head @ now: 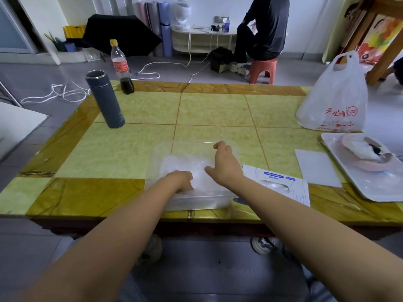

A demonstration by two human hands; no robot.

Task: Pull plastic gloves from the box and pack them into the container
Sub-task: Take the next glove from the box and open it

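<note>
Head view: my left hand (180, 180) presses gloves (185, 164) into container (196, 200), grip hidden; right hand (224, 164) loosely curled, empty; box (277, 178) at three o'clock; springy gloves may rebound.

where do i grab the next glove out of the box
Pinch the glove plastic showing in the oval slot on top of the box, coming from above: the box lies flat, slot up, beside the right hand.

The left hand's (181, 179) fingers curl out of sight inside the container (196, 201); the tray (370, 190) runs off the right edge.
</note>
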